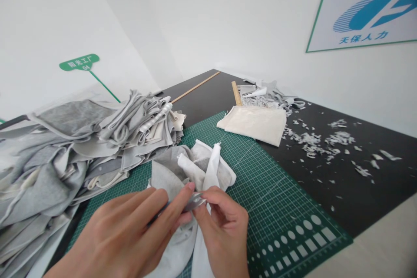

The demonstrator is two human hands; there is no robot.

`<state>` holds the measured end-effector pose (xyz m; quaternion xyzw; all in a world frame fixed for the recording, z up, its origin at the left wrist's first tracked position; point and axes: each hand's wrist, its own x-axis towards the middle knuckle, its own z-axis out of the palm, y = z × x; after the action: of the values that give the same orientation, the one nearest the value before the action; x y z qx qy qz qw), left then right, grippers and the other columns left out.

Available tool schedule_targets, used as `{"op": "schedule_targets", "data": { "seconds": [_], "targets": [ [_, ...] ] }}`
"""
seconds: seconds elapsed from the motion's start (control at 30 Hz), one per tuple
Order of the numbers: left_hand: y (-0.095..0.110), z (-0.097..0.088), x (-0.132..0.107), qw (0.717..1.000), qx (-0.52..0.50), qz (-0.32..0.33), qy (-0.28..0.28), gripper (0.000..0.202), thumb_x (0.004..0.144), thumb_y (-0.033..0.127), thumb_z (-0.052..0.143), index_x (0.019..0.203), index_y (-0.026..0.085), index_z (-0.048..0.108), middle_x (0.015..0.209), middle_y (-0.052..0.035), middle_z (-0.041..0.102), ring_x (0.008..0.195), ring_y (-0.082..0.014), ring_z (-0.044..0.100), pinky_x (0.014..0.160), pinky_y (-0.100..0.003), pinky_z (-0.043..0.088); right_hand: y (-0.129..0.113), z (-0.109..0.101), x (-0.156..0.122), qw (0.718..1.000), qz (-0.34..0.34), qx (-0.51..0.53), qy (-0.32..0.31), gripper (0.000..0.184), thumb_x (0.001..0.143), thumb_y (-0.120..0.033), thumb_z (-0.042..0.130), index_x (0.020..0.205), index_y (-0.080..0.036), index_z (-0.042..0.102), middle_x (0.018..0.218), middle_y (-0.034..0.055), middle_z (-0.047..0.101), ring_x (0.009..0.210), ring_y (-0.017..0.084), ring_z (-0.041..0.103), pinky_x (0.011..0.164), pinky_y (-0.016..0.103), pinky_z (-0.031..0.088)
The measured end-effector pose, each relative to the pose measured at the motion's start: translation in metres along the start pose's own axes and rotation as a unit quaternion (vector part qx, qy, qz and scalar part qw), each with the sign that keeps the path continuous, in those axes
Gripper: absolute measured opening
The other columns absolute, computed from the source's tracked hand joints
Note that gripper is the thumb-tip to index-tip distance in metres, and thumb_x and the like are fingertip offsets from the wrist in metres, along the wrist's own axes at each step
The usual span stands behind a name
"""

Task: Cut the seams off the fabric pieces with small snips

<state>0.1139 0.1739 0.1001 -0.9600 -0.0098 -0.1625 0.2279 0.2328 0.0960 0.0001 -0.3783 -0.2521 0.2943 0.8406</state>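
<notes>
My left hand [130, 230] is closed in a pinch on a small grey metal tool [194, 202], whose tip meets a white strip of fabric. My right hand [221, 226] is closed too, pinching that white strip [212, 169], which rises from a crumpled grey and white fabric piece [182, 169]. The piece lies on a green cutting mat [276, 200], and both hands hover just above it near the front edge.
A big heap of grey and cream fabric pieces [65, 156] fills the left side. A folded cream cloth [257, 124] lies beyond the mat, with a wooden ruler [236, 92] and more scraps behind. Small fabric snippets [325, 143] litter the black table [374, 191] at right.
</notes>
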Motion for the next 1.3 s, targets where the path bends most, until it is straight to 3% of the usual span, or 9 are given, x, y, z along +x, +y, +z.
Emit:
{"op": "schedule_targets", "data": {
  "seconds": [0.27,0.53,0.7,0.87,1.0,1.1,1.2,1.3],
  "targets": [
    [-0.001,0.003,-0.001,1.0,-0.001,-0.011,-0.002,0.041,0.094,0.018,0.055,0.136,0.014,0.051,0.082,-0.0035,0.059,0.066,-0.0109,0.057,0.05,-0.027,0.041,-0.004,-0.001,-0.001,1.0,0.015,0.006,-0.014,0.009,0.081,-0.015,0.066,0.072,-0.017,0.069,0.064,-0.0005,0.059,0.061,0.011,0.053,0.057,0.022,0.045],
    [-0.007,0.004,0.006,0.996,-0.073,-0.033,-0.047,0.037,0.096,0.019,0.05,0.133,0.016,0.053,0.082,-0.003,0.058,0.06,-0.0102,0.054,0.05,-0.026,0.041,0.001,0.0,-0.002,0.997,0.067,0.023,0.017,0.013,0.081,-0.023,0.069,0.07,-0.017,0.067,0.064,-0.0009,0.056,0.063,0.011,0.05,0.06,0.023,0.045],
    [-0.012,0.001,0.016,0.981,-0.153,-0.074,-0.097,0.039,0.096,0.019,0.05,0.135,0.023,0.051,0.082,-0.0009,0.061,0.06,-0.0101,0.058,0.05,-0.025,0.043,0.006,-0.003,-0.003,0.995,0.093,0.035,0.029,0.013,0.08,-0.027,0.071,0.071,-0.018,0.069,0.066,-0.0003,0.06,0.065,0.012,0.053,0.063,0.023,0.046],
    [-0.025,0.007,0.024,0.967,-0.214,-0.111,-0.083,0.036,0.094,0.024,0.056,0.13,0.029,0.055,0.106,-0.0013,0.069,0.089,-0.0141,0.067,0.069,-0.022,0.055,0.01,-0.006,-0.003,0.988,0.133,0.064,0.041,0.012,0.08,-0.031,0.071,0.079,-0.019,0.074,0.073,0.0023,0.069,0.073,0.015,0.06,0.069,0.025,0.049],
    [-0.033,0.01,0.021,0.967,-0.207,-0.132,-0.069,0.028,0.095,0.034,0.054,0.123,0.032,0.06,0.11,0.0028,0.071,0.1,-0.0154,0.066,0.072,-0.02,0.056,0.006,-0.006,-0.003,0.984,0.153,0.071,0.06,0.014,0.077,-0.032,0.073,0.075,-0.018,0.074,0.072,0.0029,0.069,0.071,0.016,0.06,0.069,0.026,0.05],
    [-0.029,0.007,0.015,0.981,-0.159,-0.091,-0.06,0.03,0.095,0.038,0.053,0.122,0.029,0.06,0.104,0.0002,0.072,0.094,-0.0167,0.066,0.071,-0.022,0.056,0.002,-0.005,-0.002,0.982,0.163,0.075,0.061,0.016,0.076,-0.033,0.074,0.073,-0.017,0.073,0.071,0.0038,0.069,0.069,0.016,0.059,0.067,0.027,0.049],
    [-0.016,0.002,0.009,0.991,-0.113,-0.038,-0.057,0.033,0.095,0.028,0.053,0.127,0.021,0.057,0.094,-0.0046,0.069,0.081,-0.0151,0.067,0.062,-0.023,0.053,0.001,-0.006,-0.003,0.983,0.162,0.074,0.041,0.017,0.079,-0.033,0.072,0.073,-0.017,0.072,0.069,0.0031,0.067,0.067,0.015,0.058,0.066,0.026,0.048],
    [-0.003,-0.002,0.006,0.998,-0.062,-0.014,-0.022,0.038,0.093,0.024,0.056,0.131,0.019,0.055,0.083,-0.0035,0.065,0.07,-0.0123,0.063,0.056,-0.022,0.05,0.003,-0.008,-0.003,0.987,0.145,0.059,0.03,0.014,0.08,-0.031,0.071,0.075,-0.018,0.073,0.069,0.0023,0.067,0.066,0.014,0.057,0.063,0.025,0.047]
  ]
}}
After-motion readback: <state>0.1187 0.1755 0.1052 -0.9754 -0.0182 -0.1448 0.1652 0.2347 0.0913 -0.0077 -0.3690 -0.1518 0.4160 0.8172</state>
